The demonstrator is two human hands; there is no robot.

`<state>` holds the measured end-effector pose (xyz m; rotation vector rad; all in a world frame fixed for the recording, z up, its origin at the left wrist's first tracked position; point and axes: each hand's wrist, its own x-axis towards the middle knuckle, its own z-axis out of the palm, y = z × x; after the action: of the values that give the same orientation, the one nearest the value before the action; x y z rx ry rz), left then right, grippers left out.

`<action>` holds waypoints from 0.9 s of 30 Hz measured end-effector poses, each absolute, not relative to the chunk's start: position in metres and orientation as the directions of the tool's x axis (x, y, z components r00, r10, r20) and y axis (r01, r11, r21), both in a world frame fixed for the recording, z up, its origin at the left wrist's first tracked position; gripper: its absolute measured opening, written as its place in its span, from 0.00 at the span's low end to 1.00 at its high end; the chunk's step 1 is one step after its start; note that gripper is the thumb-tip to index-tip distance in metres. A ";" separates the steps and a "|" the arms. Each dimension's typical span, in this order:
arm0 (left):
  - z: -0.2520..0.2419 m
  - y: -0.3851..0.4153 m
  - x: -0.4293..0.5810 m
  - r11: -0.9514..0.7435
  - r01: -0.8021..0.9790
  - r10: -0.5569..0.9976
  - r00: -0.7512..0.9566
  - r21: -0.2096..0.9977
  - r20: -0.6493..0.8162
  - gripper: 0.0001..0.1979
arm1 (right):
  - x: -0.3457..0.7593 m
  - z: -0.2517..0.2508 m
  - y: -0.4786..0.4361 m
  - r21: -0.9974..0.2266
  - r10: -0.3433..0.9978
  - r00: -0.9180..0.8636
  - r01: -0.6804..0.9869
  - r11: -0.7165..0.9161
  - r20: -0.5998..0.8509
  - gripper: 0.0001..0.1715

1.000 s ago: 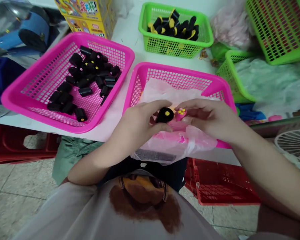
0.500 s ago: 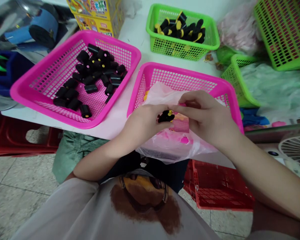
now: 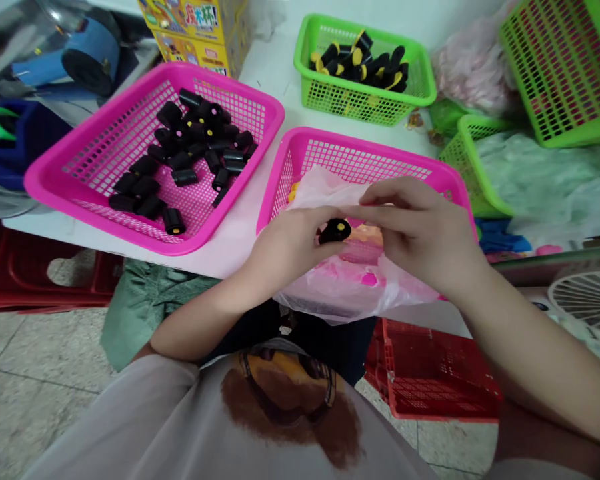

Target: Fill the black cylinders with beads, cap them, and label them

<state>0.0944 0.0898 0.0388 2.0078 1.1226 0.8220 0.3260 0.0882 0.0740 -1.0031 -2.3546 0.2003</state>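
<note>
Both hands met over the near pink basket [image 3: 280, 193], the left hand [image 3: 290, 243] pinching a black wheel [image 3: 335, 231] in closed fingers. The right hand [image 3: 420, 230], fingers curled, had lost sight of the pink piece held a second earlier; whether it gripped anything could not be told.

Two hands meeting over the near basket [image 3: 430, 175], left hand [image 3: 290, 247] and right hand [image 3: 420, 230] pinching one small wheel [image 3: 335, 231] between them, above a plastic sheet [image 3: 340, 293] draped in that basket and spilling over its front rim. To the left, just beside it on the table [image 3: 270, 67], a wider basket [image 3: 55, 193] with a heap of wheels [image 3: 190, 153] toward its back and middle. Behind the near basket, farther back, a smaller basket [image 3: 360, 103] holding more wheels. Right of that, two more baskets [image 3: 460, 153], one tilted at the far right edge. A box [image 3: 195, 27] behind the left basket. Under the table, right of the person's body, a crate [image 3: 430, 380] on the floor.
</note>
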 end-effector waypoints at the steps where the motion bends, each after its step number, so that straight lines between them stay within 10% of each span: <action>1: 0.039 0.090 0.094 -0.390 0.453 0.885 0.425 0.802 0.191 0.18 | 0.326 0.075 0.089 -0.375 0.720 -0.530 0.620 0.690 0.449 0.28; 10: 0.040 0.087 0.094 -0.398 0.462 0.881 0.433 0.793 0.190 0.19 | 0.326 0.073 0.094 -0.670 0.864 -0.368 0.548 0.501 0.344 0.17; 19: 0.039 0.087 0.094 -0.376 0.463 0.888 0.429 0.803 0.169 0.17 | 0.321 0.076 0.083 -0.215 0.623 -0.603 0.610 0.763 0.498 0.22; 27: 0.039 0.086 0.093 -0.403 0.477 0.881 0.434 0.781 0.189 0.17 | 0.325 0.072 0.086 -0.227 0.611 -0.640 0.581 0.782 0.466 0.23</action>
<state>0.0931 0.0864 0.0389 2.0396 1.1390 0.7992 0.3250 0.0859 0.0719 -0.8880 -2.4425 0.0767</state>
